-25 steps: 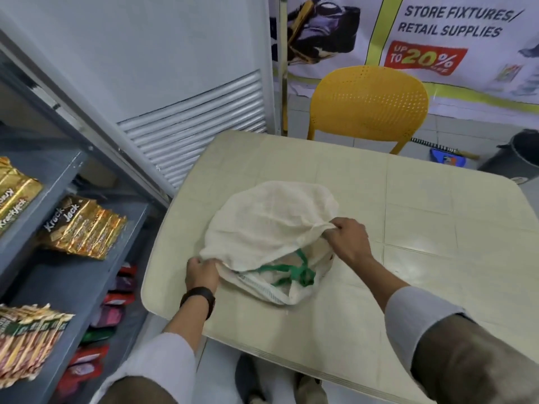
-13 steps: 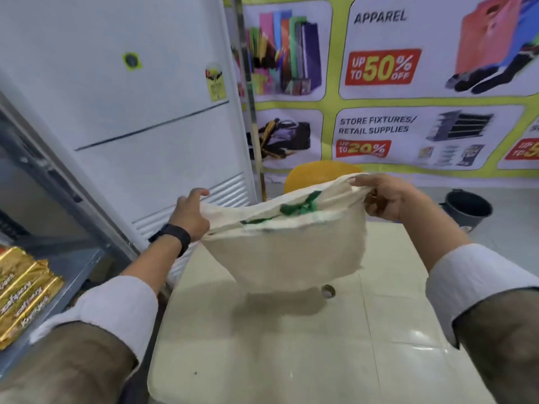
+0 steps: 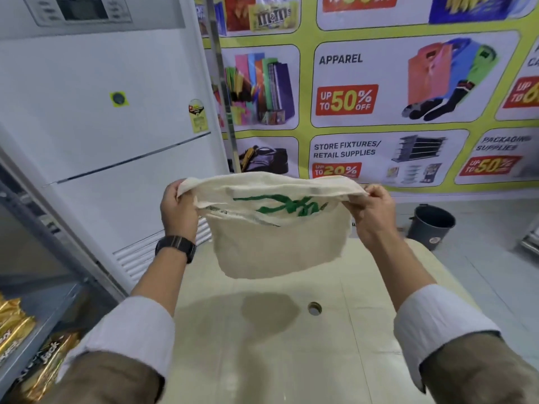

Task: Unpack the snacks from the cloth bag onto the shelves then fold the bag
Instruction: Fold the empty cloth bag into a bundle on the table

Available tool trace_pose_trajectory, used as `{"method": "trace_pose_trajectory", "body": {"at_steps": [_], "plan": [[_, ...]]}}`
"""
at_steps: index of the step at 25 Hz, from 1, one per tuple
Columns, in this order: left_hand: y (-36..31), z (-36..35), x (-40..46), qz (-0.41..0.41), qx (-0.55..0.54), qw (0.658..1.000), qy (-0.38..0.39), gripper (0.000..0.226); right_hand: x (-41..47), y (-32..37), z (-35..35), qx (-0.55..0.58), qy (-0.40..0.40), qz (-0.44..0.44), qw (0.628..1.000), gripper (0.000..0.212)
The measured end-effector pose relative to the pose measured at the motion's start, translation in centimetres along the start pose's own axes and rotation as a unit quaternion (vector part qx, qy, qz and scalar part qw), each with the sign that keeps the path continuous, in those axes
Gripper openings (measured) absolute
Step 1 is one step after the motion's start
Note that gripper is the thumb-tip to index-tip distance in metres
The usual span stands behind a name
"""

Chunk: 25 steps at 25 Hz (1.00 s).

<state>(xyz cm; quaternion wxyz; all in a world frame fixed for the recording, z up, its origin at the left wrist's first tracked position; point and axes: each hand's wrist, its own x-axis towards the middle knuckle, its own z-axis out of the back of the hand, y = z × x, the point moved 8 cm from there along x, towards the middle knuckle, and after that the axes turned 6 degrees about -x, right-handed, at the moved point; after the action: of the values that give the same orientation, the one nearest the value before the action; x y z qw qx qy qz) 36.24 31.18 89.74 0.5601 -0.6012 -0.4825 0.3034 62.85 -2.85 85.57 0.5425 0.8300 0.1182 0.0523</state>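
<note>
With my left hand [image 3: 178, 208] and right hand [image 3: 370, 211] each pinching an end of the cloth bag [image 3: 277, 240], held stretched above the table [image 3: 291, 360], I judge folding underway; next, bring both ends together evenly.

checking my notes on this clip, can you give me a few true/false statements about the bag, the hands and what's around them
1. Both hands hold the cloth bag up in the air above the table. True.
2. The left hand hangs free while the right hand alone holds the bag. False: each hand grips one end of the bag's top edge.
3. A black watch sits on the left wrist. True.
4. The bag's print is red. False: it is green.
5. Gold snack packs lie on the shelf at lower left. True.
6. The dark bucket stands on the table. False: it stands on the floor beyond it.
</note>
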Motion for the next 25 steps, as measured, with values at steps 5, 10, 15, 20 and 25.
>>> {"method": "trace_pose_trajectory", "body": {"at_steps": [5,10,15,20,25], "plan": [[9.9,9.2,-8.4,-0.001,0.114,0.993,-0.003,0.024,-7.4,-8.5,11.2,-0.031,-0.057,-0.014,0.998,0.042],[27.6,16.4,-17.2,0.322,0.186,0.928,0.007,0.025,-14.6,-22.7,21.5,-0.203,-0.173,-0.213,0.940,0.026],[32.6,20.3,-21.1,0.485,0.203,0.850,-0.013,0.035,-19.5,-28.1,25.0,-0.312,-0.211,-0.353,0.856,0.013],[30.2,16.6,-15.1,0.468,0.219,0.856,0.021,0.004,-16.2,-26.8,23.4,-0.175,-0.238,-0.376,0.878,0.009],[31.5,9.4,-8.0,0.577,0.025,0.816,-0.010,0.016,-7.0,-26.5,19.3,0.036,-0.202,-0.422,0.883,0.007]]}}
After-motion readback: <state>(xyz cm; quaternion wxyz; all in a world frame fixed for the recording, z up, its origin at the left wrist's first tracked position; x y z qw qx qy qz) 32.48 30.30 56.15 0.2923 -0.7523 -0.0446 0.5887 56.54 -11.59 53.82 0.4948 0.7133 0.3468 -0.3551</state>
